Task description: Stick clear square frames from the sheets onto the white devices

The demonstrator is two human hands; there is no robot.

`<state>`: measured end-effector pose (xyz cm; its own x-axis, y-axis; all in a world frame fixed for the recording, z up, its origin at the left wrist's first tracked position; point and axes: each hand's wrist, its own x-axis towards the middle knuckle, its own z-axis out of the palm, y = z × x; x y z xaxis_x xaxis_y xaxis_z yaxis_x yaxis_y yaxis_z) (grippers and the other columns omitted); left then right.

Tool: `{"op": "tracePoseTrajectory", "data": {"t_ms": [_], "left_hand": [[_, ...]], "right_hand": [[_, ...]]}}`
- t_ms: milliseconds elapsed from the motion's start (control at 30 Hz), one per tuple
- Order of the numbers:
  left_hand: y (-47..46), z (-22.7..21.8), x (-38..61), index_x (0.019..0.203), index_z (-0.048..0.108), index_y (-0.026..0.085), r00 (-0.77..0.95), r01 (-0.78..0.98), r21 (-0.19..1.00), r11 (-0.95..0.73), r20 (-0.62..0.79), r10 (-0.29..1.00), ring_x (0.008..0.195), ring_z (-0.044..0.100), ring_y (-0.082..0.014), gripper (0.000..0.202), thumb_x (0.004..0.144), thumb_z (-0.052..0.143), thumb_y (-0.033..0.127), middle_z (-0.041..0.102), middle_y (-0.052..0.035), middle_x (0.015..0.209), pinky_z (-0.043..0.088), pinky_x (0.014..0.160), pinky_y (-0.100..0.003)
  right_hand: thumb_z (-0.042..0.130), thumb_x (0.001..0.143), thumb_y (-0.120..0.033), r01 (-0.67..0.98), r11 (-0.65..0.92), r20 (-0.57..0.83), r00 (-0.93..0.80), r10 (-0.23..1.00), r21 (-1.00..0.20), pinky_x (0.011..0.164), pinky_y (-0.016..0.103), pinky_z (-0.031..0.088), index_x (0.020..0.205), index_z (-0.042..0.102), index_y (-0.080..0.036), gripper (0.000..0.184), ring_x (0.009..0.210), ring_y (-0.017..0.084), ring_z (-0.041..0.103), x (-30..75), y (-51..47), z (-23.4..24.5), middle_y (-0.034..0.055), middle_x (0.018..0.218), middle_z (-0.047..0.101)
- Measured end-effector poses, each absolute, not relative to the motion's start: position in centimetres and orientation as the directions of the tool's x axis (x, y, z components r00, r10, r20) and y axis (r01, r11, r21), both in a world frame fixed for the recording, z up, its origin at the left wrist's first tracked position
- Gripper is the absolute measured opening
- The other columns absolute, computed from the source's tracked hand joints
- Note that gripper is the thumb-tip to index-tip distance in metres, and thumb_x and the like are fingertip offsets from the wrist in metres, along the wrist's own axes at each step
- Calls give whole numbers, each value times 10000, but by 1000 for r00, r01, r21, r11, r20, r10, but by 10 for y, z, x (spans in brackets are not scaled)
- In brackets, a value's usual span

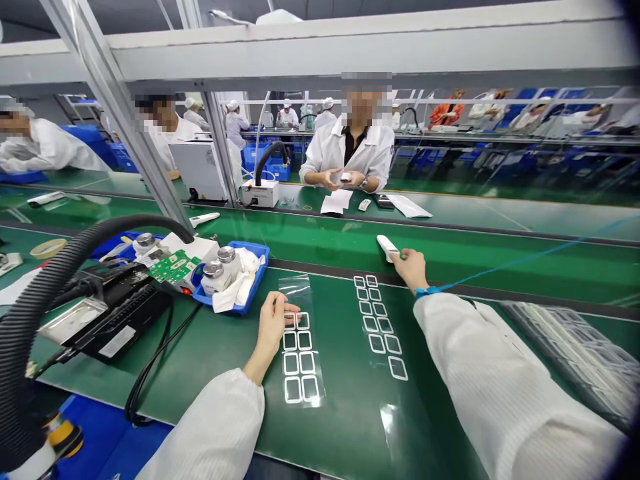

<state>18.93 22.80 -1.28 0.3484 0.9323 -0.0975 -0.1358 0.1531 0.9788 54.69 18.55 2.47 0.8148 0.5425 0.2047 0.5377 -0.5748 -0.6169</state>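
Factory assembly line, workers in white coats and caps along green-topped benches beyond a clear divider. Near green ESD-mat counter (345, 427) runs across the view. White oblong plastic device (387, 248) lies at the far end of the right hand's reach, long axis slanting from the hand up and to the left, toward the far bench. Right hand (410, 270) is closed around its near end, fingers curled over it, device held against the counter. Blue wrist strap (427, 291) on that wrist, cord running off to the right.

Left hand (274, 327) is half curled, resting on a clear film sheet (301, 360) carrying two columns of white-edged rectangular frames, fingertips (293, 312) at the top row. Cannot tell if it pinches anything small. Second film strip (381, 327) with similar frames lies between the hands, untouched.

Left of the sheet, blue tray (257, 283) holds two metal-capped bottles (216, 277) and a white cloth (240, 283). Green circuit board (173, 267) sits just beside it. Across the divider a co-worker's hands (340, 179) hold a small white part.
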Motion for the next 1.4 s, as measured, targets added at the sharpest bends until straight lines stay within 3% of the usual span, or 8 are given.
{"op": "tracePoseTrajectory", "data": {"t_ms": [167, 300, 400, 567, 1067, 1133, 1233, 1400], "left_hand": [[216, -10, 197, 902, 420, 198, 335, -158, 970, 184, -122, 934, 551, 663, -202, 465, 807, 551, 634, 649, -39, 634, 537, 534, -294], [210, -11, 199, 908, 413, 205, 333, -153, 973, 173, -114, 936, 529, 660, -208, 438, 834, 515, 624, 618, -10, 596, 531, 493, -286], [207, -13, 200, 909, 412, 206, 338, -158, 974, 163, -102, 936, 508, 652, -206, 431, 840, 508, 620, 603, 3, 590, 522, 464, -279], [203, -13, 202, 910, 408, 208, 344, -168, 975, 143, -78, 936, 468, 629, -188, 403, 858, 484, 601, 587, 23, 578, 511, 439, -270], [205, -20, 200, 902, 431, 211, 315, -155, 988, 20, 31, 949, 430, 597, -164, 349, 902, 453, 560, 581, 31, 547, 436, 403, -214], [206, -22, 200, 900, 446, 206, 314, -147, 989, 15, 33, 949, 425, 585, -153, 350, 897, 464, 556, 581, 30, 554, 430, 406, -208], [207, -24, 199, 874, 477, 192, 303, -139, 990, 32, 12, 953, 429, 576, -135, 360, 855, 537, 546, 582, 24, 571, 421, 406, -192], [210, -26, 196, 887, 476, 184, 321, -163, 978, 131, -73, 944, 557, 656, -174, 392, 805, 596, 547, 609, 5, 662, 543, 526, -271]], "right_hand": [[556, 816, -371, 506, -355, 22, 597, 802, -786, 580, 260, 478, 866, 655, -123, 272, 577, 160, 592, 446, 158, 24, 57, 633, 636], [576, 825, -435, 346, -169, -66, 289, 955, -923, 460, 229, 401, 850, 595, -158, 279, 466, 130, 533, 363, 130, 22, 3, 518, 571], [575, 831, -410, 313, -130, -47, 260, 964, -941, 441, 217, 365, 918, 592, -153, 272, 476, 119, 527, 335, 123, 15, -2, 547, 574], [570, 816, -401, 261, -140, -58, 298, 953, -955, 417, 221, 320, 827, 597, -140, 263, 416, 86, 435, 331, 128, 2, -2, 536, 556], [601, 779, -375, 156, -161, -103, 326, 940, -974, 447, 241, 319, 787, 640, -135, 243, 439, 101, 420, 326, 131, 1, -6, 523, 529], [610, 778, -324, 206, -112, -42, 318, 947, -972, 493, 250, 356, 750, 642, -138, 191, 498, 107, 455, 327, 134, -1, 13, 615, 551], [596, 786, -209, 392, 49, 183, 310, 933, -918, 617, 262, 415, 688, 637, -146, 124, 681, 127, 512, 322, 128, 1, 42, 810, 522], [464, 925, -168, 587, 239, 420, 193, 887, -774, 761, 272, 436, 809, 613, -171, 189, 860, 144, 508, 314, 95, 15, 52, 917, 462]]}}
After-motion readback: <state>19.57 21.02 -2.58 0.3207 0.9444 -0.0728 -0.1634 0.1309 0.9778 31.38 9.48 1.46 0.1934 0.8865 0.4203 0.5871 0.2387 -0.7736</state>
